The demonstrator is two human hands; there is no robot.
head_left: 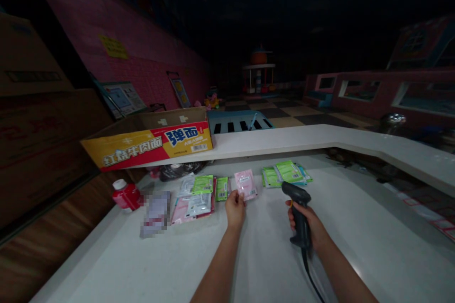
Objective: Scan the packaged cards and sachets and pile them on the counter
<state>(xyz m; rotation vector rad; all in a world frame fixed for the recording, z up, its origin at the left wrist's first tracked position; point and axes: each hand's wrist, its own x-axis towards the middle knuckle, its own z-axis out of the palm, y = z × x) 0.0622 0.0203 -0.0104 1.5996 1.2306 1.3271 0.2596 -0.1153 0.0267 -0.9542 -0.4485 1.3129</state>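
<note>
Between the fingers of my left hand (235, 208) is the lower edge of a pink sachet (246, 183), its printed side turned up. My right hand (308, 222) wraps round the handle of a black barcode scanner (300, 218), whose cable runs down toward me. The scanner's head points left, toward the sachet. Left of my left hand lies a spread of pink, silver and green packets (194, 203), with a single green packet (222, 188) beside it. A pile of green and blue packets (287, 173) rests beyond the scanner.
A red bottle with a white cap (126, 195) and a blurred-out item (155, 213) stand at the left of the white counter (270, 265). Behind, a raised ledge (277, 141) carries an open cardboard noodle box (152, 139). Stacked cartons (39, 137) rise at far left.
</note>
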